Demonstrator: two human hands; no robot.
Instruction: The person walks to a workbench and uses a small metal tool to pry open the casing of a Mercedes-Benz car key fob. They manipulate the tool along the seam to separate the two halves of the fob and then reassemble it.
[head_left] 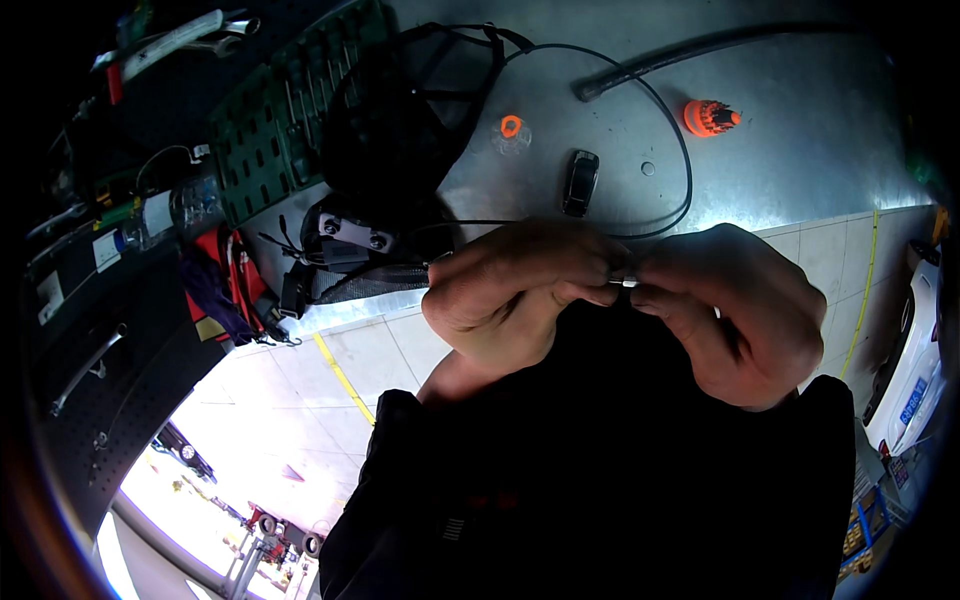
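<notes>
My left hand [520, 285] and my right hand [735, 310] meet in front of my chest at the bench's near edge. Thumbs and fingers of both pinch a small shiny piece [628, 282], mostly hidden by the fingertips, so its kind cannot be told. Beyond them on the bench lies a black car key fob [580, 183]. A small round silver disc [648, 169], like a coin cell, rests to its right. Farther right is an orange stand of screwdriver bits [708, 118]. A clear bottle with an orange top [511, 127] is behind the fob.
A thin black cable [688, 150] loops across the metal bench [800, 150]. A thick black hose [700, 45] lies at the back. On the left are a black mesh bag [400, 120], a green tool tray [255, 165], a grey-and-black device [350, 235] and a red bag [235, 275].
</notes>
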